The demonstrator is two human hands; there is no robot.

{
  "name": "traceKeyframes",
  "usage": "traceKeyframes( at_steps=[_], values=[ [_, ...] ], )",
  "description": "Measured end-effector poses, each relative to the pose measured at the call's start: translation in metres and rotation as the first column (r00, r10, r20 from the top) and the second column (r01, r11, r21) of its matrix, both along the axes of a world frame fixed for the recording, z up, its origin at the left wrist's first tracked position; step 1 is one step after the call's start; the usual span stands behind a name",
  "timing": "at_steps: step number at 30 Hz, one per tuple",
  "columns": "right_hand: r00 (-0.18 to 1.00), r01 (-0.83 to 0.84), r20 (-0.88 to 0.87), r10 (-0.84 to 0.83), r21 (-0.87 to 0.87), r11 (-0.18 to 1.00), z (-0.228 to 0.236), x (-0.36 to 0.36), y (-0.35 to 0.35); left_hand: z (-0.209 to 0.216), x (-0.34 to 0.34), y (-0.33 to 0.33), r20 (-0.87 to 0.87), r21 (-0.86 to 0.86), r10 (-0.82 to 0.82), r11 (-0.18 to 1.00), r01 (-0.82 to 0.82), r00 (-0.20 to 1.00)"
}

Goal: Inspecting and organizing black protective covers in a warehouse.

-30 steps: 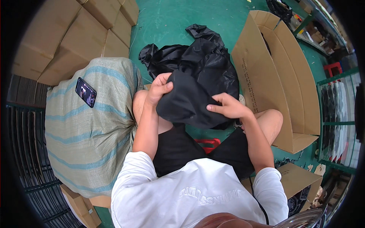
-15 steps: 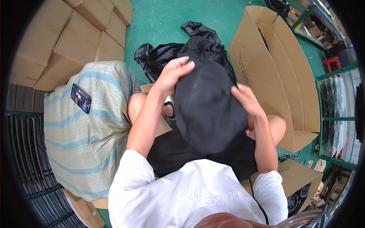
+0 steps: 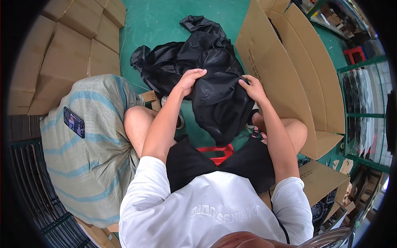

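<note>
Black, shiny, thin fabric (image 3: 219, 105), perhaps a bag or cover, hangs in folds between my knees, its lower end tapering toward the floor. My left hand (image 3: 191, 81) is closed on its left upper edge, fingers partly hidden, thumb on top. On the opposite side my right hand (image 3: 252, 87) pinches its edge beside a narrow black strip (image 3: 240, 77). Beyond my hands, more crumpled black fabric (image 3: 165, 64) lies on the green floor; whether it is one piece with the held part I cannot tell.
A stuffed woven sack (image 3: 87, 161) with blue stripes stands at left, a phone (image 3: 74, 122) on top. Cardboard cartons (image 3: 66, 53) are stacked behind it. A tall open carton (image 3: 285, 74) stands at right. A red plastic stool (image 3: 217, 155) shows between my thighs.
The black fabric has gone from a rounded, spread shape over my lap to hanging lower and farther away. Both hands have moved slightly down with it, uncovering the red stool.
</note>
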State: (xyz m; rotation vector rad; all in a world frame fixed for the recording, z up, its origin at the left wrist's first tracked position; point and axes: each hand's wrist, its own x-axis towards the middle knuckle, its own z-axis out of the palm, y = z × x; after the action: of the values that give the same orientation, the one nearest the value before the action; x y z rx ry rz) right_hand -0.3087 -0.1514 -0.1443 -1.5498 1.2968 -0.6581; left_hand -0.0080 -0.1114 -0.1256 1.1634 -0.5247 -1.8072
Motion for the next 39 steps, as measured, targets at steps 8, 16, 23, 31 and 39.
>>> traceKeyframes(
  at_steps=[8, 16, 23, 31, 39],
  values=[
    [0.89, -0.18, 0.456, -0.03, 0.41, 0.894, 0.046, 0.011, 0.0, 0.046, 0.019, -0.009, -0.03, -0.202, 0.082, 0.976, -0.086, 0.996],
    [0.891, -0.276, 0.449, 0.065, 0.423, 0.863, 0.093, 0.024, 0.032, 0.044, 0.017, -0.009, -0.042, -0.218, 0.002, 0.976, -0.012, 0.999],
    [0.648, -0.135, 0.704, -0.291, 0.482, 0.866, 0.08, 0.018, 0.018, -0.014, 0.017, 0.024, -0.077, 0.1, -0.182, 0.977, 0.189, 0.98],
    [0.87, 0.222, 0.409, -0.275, 0.173, 0.96, 0.006, -0.006, -0.026, -0.057, 0.031, 0.012, -0.119, -0.096, -0.067, 0.994, 0.055, 0.991],
    [0.802, 0.254, 0.481, -0.354, 0.261, 0.931, -0.016, 0.029, -0.087, -0.034, 0.054, -0.071, -0.006, -0.153, 0.252, 0.956, -0.25, 0.968]
  ],
)
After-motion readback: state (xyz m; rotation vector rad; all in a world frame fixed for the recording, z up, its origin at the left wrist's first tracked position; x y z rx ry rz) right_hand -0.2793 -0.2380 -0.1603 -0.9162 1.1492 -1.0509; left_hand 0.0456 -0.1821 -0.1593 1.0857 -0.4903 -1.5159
